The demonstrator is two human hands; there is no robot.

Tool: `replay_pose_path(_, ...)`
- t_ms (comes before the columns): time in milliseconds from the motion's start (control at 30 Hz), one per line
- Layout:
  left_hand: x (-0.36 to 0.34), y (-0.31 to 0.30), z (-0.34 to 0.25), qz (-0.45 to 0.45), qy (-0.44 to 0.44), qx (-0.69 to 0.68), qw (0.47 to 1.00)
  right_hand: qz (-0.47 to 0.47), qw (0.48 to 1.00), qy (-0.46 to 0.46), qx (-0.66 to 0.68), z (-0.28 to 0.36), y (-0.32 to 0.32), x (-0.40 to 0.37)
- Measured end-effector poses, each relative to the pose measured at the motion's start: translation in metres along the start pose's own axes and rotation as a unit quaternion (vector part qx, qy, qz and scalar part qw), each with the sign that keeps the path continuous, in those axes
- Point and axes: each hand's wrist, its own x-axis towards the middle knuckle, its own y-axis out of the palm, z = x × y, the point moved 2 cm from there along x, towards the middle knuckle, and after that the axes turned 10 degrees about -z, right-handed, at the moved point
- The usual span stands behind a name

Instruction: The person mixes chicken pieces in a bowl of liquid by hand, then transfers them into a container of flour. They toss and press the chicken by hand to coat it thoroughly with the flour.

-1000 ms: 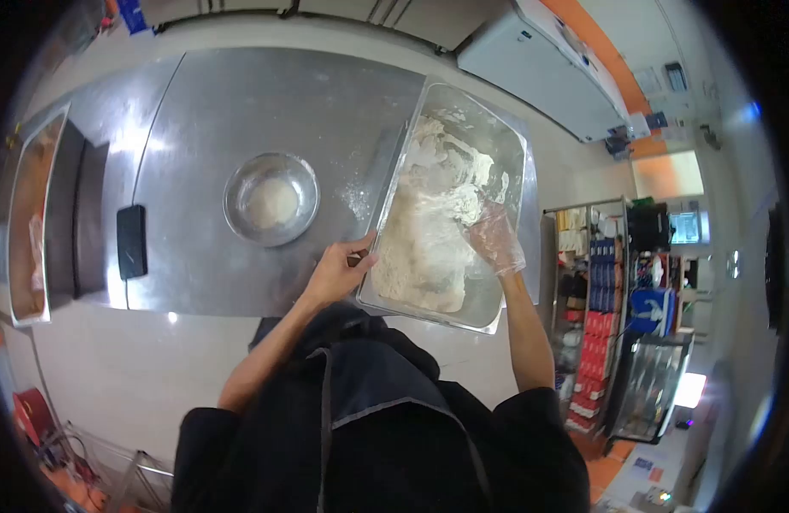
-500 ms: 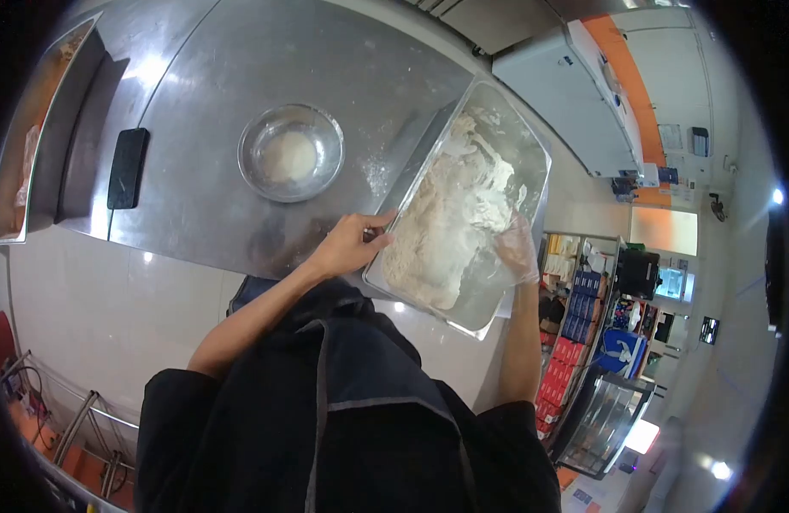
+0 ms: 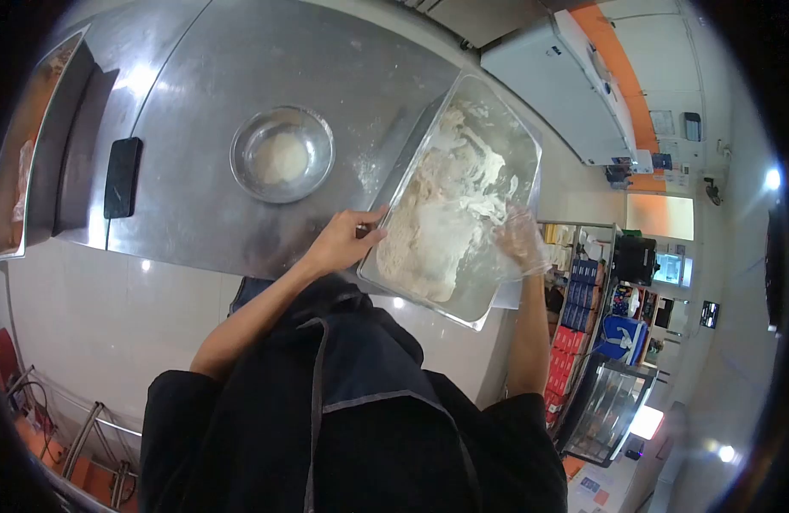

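A deep rectangular metal pan (image 3: 497, 295) lies at a slant on the steel table, holding pale flour (image 3: 433, 239) with whiter, streaky patches. My left hand (image 3: 343, 242) is bare and grips the pan's near left rim between thumb and fingers. Inside a loose clear plastic glove, my right hand (image 3: 520, 239) is over the right side of the pan, beside the white streaks. Its fingers look stretched out and apart, though glove and motion blur them; I see nothing held in them. Left of the pan stands a clear round bowl (image 3: 319, 171) with a whitish powder at its bottom.
A black phone (image 3: 123, 178) lies on the steel table (image 3: 206, 77). At the far left is another deep metal pan (image 3: 74, 98) with breaded-looking contents. A white chest-like appliance (image 3: 548, 94) stands beyond the flour pan, and a shelf of boxes (image 3: 574, 316) is to the right.
My right hand has drawn back slightly to the right, away from the flour. My left hand keeps its hold on the rim. The whole view has shifted a little.
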Motion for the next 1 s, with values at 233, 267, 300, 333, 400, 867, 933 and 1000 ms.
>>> replay_pose_path(233, -0.003, 0.001, 0.006, 0.006, -0.012, -0.019, 1.000, -0.035, 0.764, 0.167, 0.623, -0.025, 0.090, -0.028)
replay_pose_path(267, -0.002, 0.002, 0.005, -0.005, 0.012, -0.037, 0.999, -0.038, 0.860, 0.127, 0.493, -0.015, 0.091, -0.022)
replay_pose_path(300, -0.003, 0.001, 0.004, -0.002, 0.016, -0.034, 0.999, -0.043, 0.860, 0.129, 0.492, -0.012, 0.083, -0.022)
replay_pose_path(333, -0.003, 0.000, 0.003, 0.009, 0.003, -0.016, 1.000, -0.048, 0.954, 0.070, 0.288, -0.011, 0.072, -0.020)
replay_pose_path(400, 0.000, -0.002, -0.004, 0.015, -0.002, 0.005, 1.000, -0.049, 0.957, 0.130, 0.256, 0.010, 0.013, -0.002)
replay_pose_path(867, 0.005, -0.002, 0.002, 0.028, -0.013, -0.008, 0.999, 0.067, 0.950, 0.239, 0.191, 0.016, 0.015, 0.058)
replay_pose_path(933, -0.002, 0.002, 0.007, 0.036, -0.031, -0.011, 0.999, -0.057, 0.958, 0.092, 0.267, -0.017, 0.234, 0.029)
replay_pose_path(1000, 0.000, 0.000, 0.001, 0.013, -0.009, -0.022, 1.000, -0.210, 0.964, -0.126, 0.099, 0.009, 0.471, 0.008)
